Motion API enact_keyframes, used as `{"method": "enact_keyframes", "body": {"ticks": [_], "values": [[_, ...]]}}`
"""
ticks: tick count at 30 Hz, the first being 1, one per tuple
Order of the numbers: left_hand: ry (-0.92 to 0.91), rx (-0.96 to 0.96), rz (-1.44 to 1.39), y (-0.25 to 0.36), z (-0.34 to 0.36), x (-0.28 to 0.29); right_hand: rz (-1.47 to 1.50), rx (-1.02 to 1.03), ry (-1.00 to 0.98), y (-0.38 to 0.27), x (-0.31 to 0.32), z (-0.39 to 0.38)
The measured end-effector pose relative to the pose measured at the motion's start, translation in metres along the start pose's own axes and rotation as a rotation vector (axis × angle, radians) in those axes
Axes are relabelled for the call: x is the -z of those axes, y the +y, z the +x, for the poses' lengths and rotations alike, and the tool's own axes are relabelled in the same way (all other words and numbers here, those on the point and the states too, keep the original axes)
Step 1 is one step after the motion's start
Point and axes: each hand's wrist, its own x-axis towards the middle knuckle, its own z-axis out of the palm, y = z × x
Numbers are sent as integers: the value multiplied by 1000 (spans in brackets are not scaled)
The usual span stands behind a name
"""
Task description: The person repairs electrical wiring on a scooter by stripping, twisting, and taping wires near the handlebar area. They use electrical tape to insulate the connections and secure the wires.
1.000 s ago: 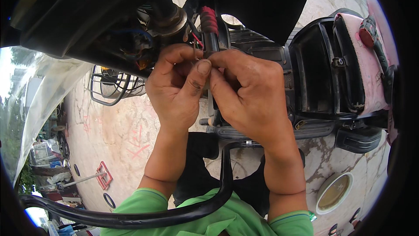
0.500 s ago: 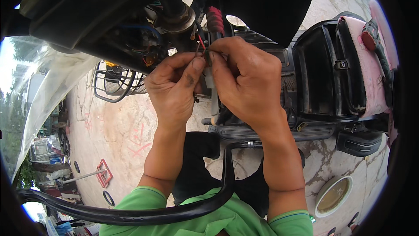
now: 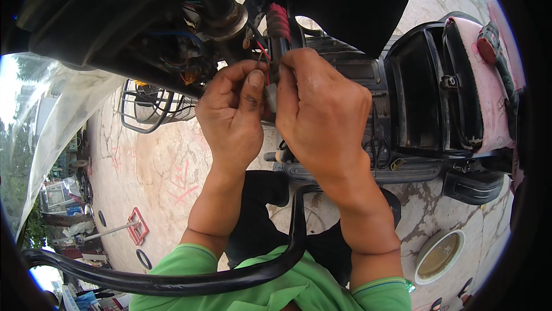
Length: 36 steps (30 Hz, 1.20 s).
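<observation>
In first-person inspection: the thin wires [image 3: 265,54] run down from 12 o'clock into the gap between my hands. My left hand [image 3: 233,118], at 10 o'clock, has thumb and forefinger in a narrow pinch on them. My right hand [image 3: 325,118], at 2 o'clock, is curled in close beside it; its fingertips are largely hidden, so I cannot tell what they hold. A red ribbed sleeve [image 3: 278,21] sits at 12 o'clock, a round basin [image 3: 419,267] at 4.
</observation>
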Motion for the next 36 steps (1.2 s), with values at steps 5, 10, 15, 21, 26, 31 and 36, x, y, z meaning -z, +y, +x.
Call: {"method": "enact_keyframes", "body": {"ticks": [5,10,15,21,26,31,36], "values": [[-18,34,-19,4,0,4,121,20,26,6,-2,4],[-66,12,18,7,4,7,337,71,-110,16,13,10],[-62,13,-137,2,7,13,223,144,-69,13,1,7],[77,-53,37,5,2,0,61,134,18,5,-10,2],[100,-84,93,6,-1,-7,8,63,57,0,-10,-2],[130,-89,98,5,-2,-11,-19,30,63,-3,-9,-3],[115,-89,126,5,-2,-11,-22,20,78,0,-11,-3]]}}
